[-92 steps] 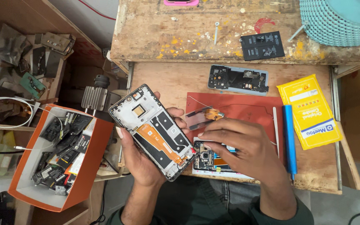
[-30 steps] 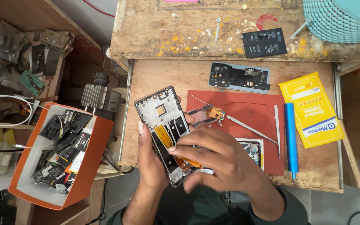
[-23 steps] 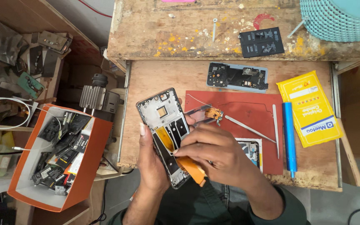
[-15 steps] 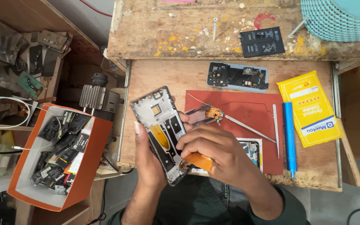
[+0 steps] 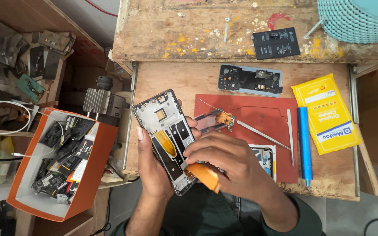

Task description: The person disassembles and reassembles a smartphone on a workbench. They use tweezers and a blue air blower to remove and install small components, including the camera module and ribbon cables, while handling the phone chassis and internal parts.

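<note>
My left hand holds an opened phone frame from below, its inside facing up and its top tilted to the far left. An orange flex strip lies along the frame's middle. My right hand pinches the strip's lower end, which is peeled up off the frame's bottom edge and bent toward me. Both hands hover over the near edge of the wooden pull-out shelf.
A red mat carries metal tweezers, a thin metal pry tool and a small board with orange flex. A blue cylinder tool, a yellow packet, a phone back and a dark battery lie about. At left an orange box of parts.
My right hand came off the mat onto the phone frame and pulled the orange strip's lower end up and toward me. The frame turned more upright in my left hand.
</note>
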